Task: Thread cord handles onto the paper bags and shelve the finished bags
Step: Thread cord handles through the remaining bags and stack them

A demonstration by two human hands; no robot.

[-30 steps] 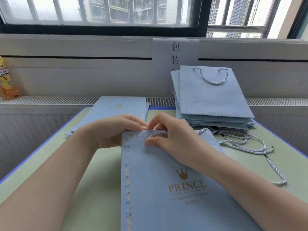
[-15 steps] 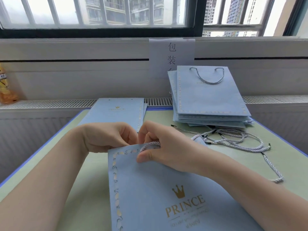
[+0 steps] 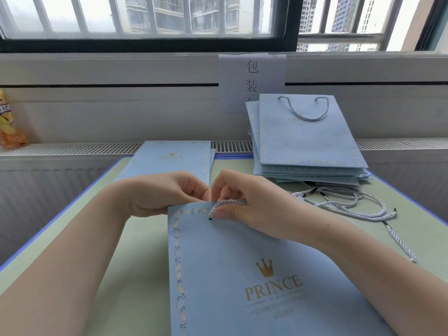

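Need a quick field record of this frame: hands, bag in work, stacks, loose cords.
left hand: grips top edge of the bag
right hand: pinches cord at the bag's hole
bag in work: flat on table, PRINCE side up
finished stack: far right, top bag has handle
unthreaded stack: far centre, no handles
loose cords: right of hands

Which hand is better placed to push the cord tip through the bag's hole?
Right. The right hand already pinches the cord, tip at the hole; the left hand only grips the bag edge.
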